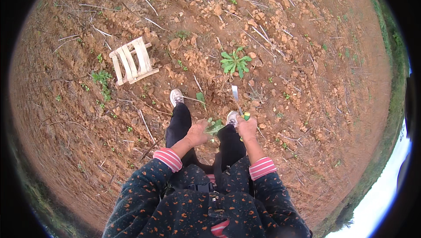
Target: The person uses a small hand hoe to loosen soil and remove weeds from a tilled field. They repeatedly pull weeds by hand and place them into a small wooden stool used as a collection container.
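Note:
My left hand [198, 133] is closed on a leafy green plant [214, 127], whose leaves stick out to the right of the fingers, between my knees. In my right hand [247, 128] is a small hand tool with a green and yellow handle [246, 116]. Its flat metal blade [235, 93] points away from me, just beyond my right shoe [232, 118]. Farther ahead of the blade, a rosette of lobed green leaves [235, 63] grows in the reddish soil. A single green leaf [200, 97] lies on the ground between the shoes.
A small slatted wooden stool [133, 61] stands tilted on the soil ahead to the left. Near it grows a feathery green weed [102, 79]. Dry stalks [263, 37], clods and small seedlings are scattered over the field. My left shoe [176, 97] is on the soil.

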Action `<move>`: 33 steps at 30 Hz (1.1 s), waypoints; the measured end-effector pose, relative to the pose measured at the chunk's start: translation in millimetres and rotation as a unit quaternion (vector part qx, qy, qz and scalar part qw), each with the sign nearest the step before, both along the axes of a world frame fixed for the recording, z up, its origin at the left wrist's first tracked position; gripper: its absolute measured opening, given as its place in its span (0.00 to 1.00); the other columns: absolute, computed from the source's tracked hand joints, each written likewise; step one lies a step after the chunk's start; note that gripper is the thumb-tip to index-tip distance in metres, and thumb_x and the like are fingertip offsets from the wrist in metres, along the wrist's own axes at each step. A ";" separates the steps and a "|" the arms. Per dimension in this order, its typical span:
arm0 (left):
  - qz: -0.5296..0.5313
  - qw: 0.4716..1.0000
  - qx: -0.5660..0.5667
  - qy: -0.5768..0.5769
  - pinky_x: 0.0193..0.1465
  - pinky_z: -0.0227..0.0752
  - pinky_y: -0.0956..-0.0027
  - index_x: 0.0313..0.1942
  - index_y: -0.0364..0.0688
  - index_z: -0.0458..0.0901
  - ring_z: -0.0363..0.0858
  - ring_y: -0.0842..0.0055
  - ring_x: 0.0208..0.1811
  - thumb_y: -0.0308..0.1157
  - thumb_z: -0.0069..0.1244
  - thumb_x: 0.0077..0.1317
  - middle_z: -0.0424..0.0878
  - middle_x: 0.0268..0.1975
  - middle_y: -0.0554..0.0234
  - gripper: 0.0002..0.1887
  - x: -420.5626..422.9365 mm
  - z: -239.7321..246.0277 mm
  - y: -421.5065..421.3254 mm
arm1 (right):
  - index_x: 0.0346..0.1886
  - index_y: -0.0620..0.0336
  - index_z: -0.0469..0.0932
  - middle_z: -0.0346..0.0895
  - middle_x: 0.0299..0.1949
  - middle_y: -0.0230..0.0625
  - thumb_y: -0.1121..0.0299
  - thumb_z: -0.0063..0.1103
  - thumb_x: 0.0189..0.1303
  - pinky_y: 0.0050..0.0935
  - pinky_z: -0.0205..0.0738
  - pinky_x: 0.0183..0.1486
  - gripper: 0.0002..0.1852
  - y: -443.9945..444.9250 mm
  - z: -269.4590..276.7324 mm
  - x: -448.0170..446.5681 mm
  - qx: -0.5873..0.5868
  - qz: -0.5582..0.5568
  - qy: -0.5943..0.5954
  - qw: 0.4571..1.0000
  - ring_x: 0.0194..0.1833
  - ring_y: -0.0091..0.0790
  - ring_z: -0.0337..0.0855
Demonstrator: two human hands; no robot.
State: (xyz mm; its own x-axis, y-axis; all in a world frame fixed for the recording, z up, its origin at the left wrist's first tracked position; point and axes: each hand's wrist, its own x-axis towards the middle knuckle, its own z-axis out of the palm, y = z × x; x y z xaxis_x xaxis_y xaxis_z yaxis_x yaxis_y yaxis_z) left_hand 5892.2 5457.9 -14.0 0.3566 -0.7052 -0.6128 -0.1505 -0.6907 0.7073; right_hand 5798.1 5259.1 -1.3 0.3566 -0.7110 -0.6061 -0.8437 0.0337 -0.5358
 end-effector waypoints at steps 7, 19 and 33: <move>-0.105 0.993 -0.003 0.044 0.44 0.73 0.56 0.36 0.36 0.72 0.78 0.54 0.42 0.30 0.53 0.51 0.76 0.36 0.45 0.13 -58.9 -110.0 14.8 | 0.24 0.64 0.79 0.70 0.14 0.30 0.69 0.63 0.54 0.29 0.62 0.18 0.08 -54.0 -212.3 27.4 0.057 -0.180 0.020 0.982 0.15 0.26 0.69; -0.008 0.997 -0.036 0.068 0.39 0.72 0.56 0.33 0.34 0.74 0.79 0.55 0.35 0.27 0.52 0.51 0.79 0.31 0.48 0.10 -73.2 -176.2 -30.8 | 0.25 0.63 0.67 0.62 0.14 0.30 0.73 0.58 0.56 0.29 0.56 0.10 0.09 -75.9 -352.3 90.2 0.106 -0.384 -0.038 0.917 0.10 0.27 0.62; -0.047 0.989 0.030 0.139 0.41 0.72 0.57 0.37 0.35 0.71 0.79 0.56 0.38 0.28 0.52 0.52 0.77 0.34 0.49 0.13 -55.4 -161.1 -29.2 | 0.36 0.69 0.76 0.79 0.38 0.56 0.69 0.53 0.50 0.42 0.74 0.49 0.13 -120.8 -377.0 96.5 -0.155 0.236 0.252 0.925 0.44 0.52 0.80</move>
State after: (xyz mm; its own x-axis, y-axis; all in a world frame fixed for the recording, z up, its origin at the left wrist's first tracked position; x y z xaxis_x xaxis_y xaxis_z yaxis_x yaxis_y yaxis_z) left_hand 5836.8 5428.6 -175.1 0.1023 -0.6868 -0.7196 -0.0219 -0.7248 0.6886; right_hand 5894.6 5138.3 -378.3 0.3992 -0.7159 -0.5729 -0.8705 -0.4922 0.0085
